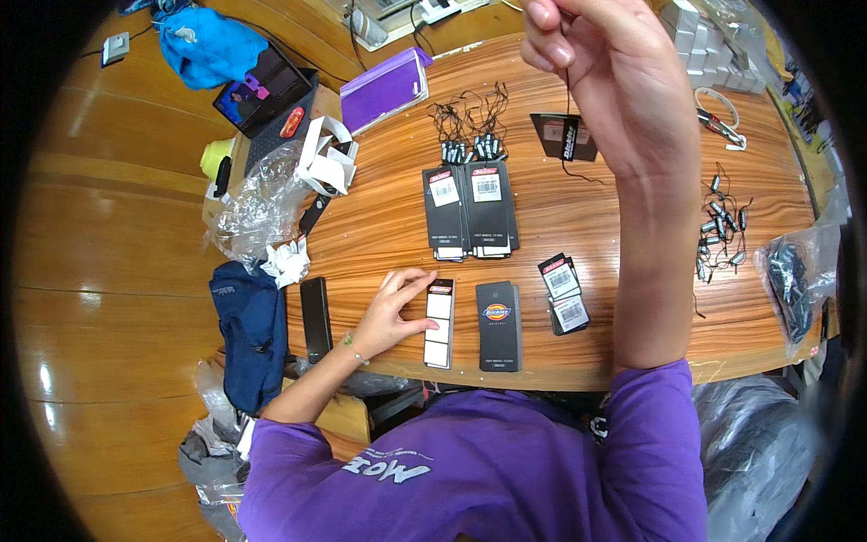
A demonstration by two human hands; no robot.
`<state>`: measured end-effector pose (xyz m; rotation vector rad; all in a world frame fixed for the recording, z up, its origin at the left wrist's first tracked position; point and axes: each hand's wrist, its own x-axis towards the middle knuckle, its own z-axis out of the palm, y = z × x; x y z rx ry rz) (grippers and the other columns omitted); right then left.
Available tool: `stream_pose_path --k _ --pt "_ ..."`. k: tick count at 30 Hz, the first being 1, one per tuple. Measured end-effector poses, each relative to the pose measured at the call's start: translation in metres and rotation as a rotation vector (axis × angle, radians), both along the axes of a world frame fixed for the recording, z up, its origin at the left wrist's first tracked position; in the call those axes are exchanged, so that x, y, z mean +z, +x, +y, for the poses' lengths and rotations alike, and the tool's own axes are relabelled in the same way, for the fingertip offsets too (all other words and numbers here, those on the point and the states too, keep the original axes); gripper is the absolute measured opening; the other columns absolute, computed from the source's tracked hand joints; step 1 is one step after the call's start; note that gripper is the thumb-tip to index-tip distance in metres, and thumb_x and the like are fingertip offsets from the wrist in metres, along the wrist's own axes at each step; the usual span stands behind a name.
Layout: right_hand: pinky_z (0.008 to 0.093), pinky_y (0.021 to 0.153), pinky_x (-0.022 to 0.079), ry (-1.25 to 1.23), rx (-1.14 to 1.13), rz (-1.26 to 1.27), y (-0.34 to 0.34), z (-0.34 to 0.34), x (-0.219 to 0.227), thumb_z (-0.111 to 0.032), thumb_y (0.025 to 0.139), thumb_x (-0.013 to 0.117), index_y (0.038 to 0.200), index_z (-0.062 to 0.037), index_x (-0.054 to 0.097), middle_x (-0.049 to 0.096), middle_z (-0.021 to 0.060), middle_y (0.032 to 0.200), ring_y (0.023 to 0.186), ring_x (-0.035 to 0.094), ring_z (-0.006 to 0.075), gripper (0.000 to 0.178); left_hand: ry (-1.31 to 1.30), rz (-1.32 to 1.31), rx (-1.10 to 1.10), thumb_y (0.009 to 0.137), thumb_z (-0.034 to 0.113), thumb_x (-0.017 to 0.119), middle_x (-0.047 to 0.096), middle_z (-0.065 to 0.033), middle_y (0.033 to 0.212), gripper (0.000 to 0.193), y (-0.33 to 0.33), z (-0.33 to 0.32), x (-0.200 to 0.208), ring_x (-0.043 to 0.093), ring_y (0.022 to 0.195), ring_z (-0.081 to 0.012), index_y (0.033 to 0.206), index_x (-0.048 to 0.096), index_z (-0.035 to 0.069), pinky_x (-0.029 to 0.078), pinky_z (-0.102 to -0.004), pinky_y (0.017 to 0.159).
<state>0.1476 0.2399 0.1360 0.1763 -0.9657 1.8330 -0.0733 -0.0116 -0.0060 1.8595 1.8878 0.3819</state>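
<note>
Raised at the far right, my right hand [605,72] pinches a thin black cord. Below its fingers is a dark hang tag [553,135], with a black plastic seal [569,140] on the cord. My left hand [397,312] rests on the table, fingers apart, thumb touching the edge of a narrow stack of white-panelled tags [438,330]. Right of that lies a stack of black hang tags [499,348]. A smaller pile of black tags with white stickers [569,314] sits farther right.
Black tags with stickers [465,217] lie mid-table, corded seals [470,149] beyond them. More loose seals [718,226] spread at right, near scissors [722,128] and a plastic bag [795,289]. At left are a phone [316,318], crumpled plastic [262,203] and a laptop [266,95].
</note>
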Motion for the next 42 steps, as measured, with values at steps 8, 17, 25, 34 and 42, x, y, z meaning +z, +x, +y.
stream_pose_path --k 8,17,25,34,42 --pt "0.0162 0.054 0.039 -0.031 -0.022 -0.074 -0.015 0.002 -0.007 -0.008 0.085 0.049 0.102 0.0014 0.047 0.053 0.0035 0.071 0.059 0.048 0.0067 0.019 0.290 -0.249 0.168 0.066 0.015 0.072 0.047 -0.0119 0.108 0.045 0.005 -0.016 0.002 0.047 0.102 -0.0243 0.104 0.050 0.006 0.040 -0.0369 0.087" --pt "0.0312 0.051 0.042 0.611 -0.448 -0.528 -0.037 -0.016 -0.016 -0.004 0.075 0.051 0.093 -0.0015 0.051 0.052 0.0100 0.058 0.053 0.054 0.0198 0.018 0.706 -0.712 0.236 0.078 -0.010 0.057 0.060 -0.0098 0.078 0.039 0.035 0.108 0.101 0.060 0.075 -0.0120 0.109 0.037 0.002 0.048 -0.0195 0.064" --pt "0.0305 0.051 0.042 0.681 -0.644 -0.670 -0.055 -0.023 -0.017 0.000 0.076 0.054 0.096 -0.0026 0.047 0.054 0.0100 0.060 0.053 0.055 0.0231 0.021 0.786 -0.874 0.230 0.075 -0.007 0.062 0.063 -0.0102 0.089 0.033 0.036 0.152 0.115 0.061 0.080 -0.0103 0.106 0.051 -0.001 0.049 -0.0188 0.068" --pt "0.0214 0.049 0.038 0.645 -0.644 -0.595 -0.077 -0.027 -0.036 0.004 0.079 0.053 0.096 -0.0005 0.047 0.054 0.0054 0.062 0.053 0.047 0.0073 0.018 0.791 -0.753 0.166 0.075 -0.002 0.065 0.064 -0.0068 0.092 0.028 0.020 0.138 0.115 0.061 0.078 -0.0089 0.103 0.058 0.000 0.050 -0.0193 0.065" --pt "0.0258 0.050 0.043 0.665 -0.675 -0.641 -0.073 -0.026 -0.036 0.003 0.080 0.052 0.098 -0.0013 0.049 0.056 0.0086 0.067 0.055 0.054 0.0109 0.018 0.814 -0.769 0.170 0.077 0.000 0.064 0.065 -0.0056 0.086 0.023 0.024 0.146 0.111 0.061 0.077 -0.0094 0.100 0.062 0.000 0.050 -0.0222 0.068"
